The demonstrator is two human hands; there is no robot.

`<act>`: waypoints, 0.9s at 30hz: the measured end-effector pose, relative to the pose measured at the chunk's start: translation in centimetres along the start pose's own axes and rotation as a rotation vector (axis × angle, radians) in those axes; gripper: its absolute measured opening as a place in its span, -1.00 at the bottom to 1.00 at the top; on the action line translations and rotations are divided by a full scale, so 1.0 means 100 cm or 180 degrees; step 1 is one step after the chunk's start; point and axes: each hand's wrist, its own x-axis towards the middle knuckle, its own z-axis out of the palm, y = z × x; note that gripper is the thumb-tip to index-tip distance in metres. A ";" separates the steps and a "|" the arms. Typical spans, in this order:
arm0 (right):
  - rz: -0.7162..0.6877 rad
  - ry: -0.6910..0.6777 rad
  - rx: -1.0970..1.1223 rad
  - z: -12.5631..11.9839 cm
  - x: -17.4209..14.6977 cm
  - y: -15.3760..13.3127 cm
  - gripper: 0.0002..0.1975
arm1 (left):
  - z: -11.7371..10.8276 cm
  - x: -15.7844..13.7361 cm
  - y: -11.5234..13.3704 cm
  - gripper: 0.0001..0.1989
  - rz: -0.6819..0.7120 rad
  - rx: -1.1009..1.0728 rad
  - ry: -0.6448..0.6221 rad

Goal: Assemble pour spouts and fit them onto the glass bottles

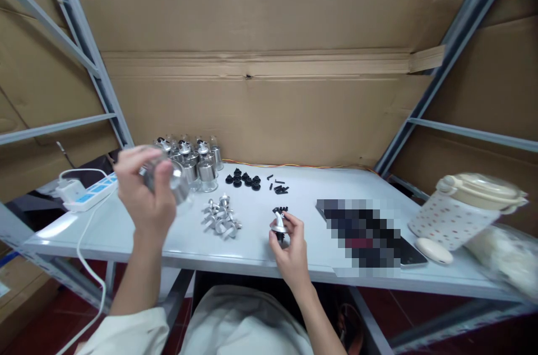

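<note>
My left hand (pixel 145 192), raised above the table's left side, is closed around a clear glass container (pixel 180 186), which is blurred by motion. Between the fingertips of my right hand (pixel 293 251) is a silver pourer lid (pixel 279 227) with a black lower part, held low near the table's front edge. Just beyond that hand lie several small black pieces (pixel 282 209). A heap of silver lid parts (pixel 222 220) lies between my hands. Behind my left hand stand several glass-and-metal containers (pixel 207 173), some topped with silver lids.
Black round stoppers (pixel 244 178) and short black sticks (pixel 281 190) lie mid-table. To the right are a pixelated dark object (pixel 361 232), a white oval object (pixel 434 251), a dotted container (pixel 448 212) and a plastic bag (pixel 506 257). A power strip (pixel 93 191) with cable sits left; cardboard (pixel 269 120) walls the back.
</note>
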 end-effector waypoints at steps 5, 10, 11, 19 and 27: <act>0.0390 0.0224 0.0063 0.000 0.000 0.003 -0.54 | 0.011 -0.050 0.053 -0.77 0.0368 -0.1388 -0.1062; 0.0620 0.0394 0.0218 0.000 0.002 0.004 -0.45 | 0.036 -0.084 0.067 -0.77 0.0194 -0.1626 -0.1564; 0.0586 0.0481 0.0271 0.000 0.003 0.003 -0.45 | 0.041 -0.091 0.067 -0.78 0.0166 -0.1628 -0.1619; 0.0400 0.0931 0.0392 -0.004 0.006 0.004 -0.73 | 0.079 -0.131 0.054 -0.85 -0.0368 -0.1666 -0.1754; 0.0044 0.1072 0.0605 -0.003 0.032 -0.023 -0.75 | 0.093 -0.129 0.051 -0.88 -0.0365 -0.1709 -0.1777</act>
